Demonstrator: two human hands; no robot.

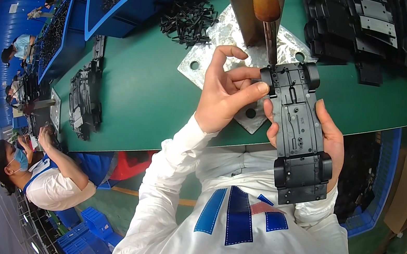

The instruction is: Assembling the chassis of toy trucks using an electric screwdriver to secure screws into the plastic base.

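A long black plastic toy car chassis with moulded wheel arches slants across in front of me, above the table's near edge. My right hand wraps around it from below, with the thumb on the right edge and fingertips showing at the left edge. At its far left corner, my left hand pinches the side by the wheel arch between thumb and a finger; the index finger is bent and raised. A tool with an amber handle and a metal shaft points down, its tip at the chassis's far left corner.
Beneath the tool lies a shiny metal plate with round holes on the green table. Small black parts are heaped beside a blue bin. More chassis are stacked at far right. A co-worker sits at left.
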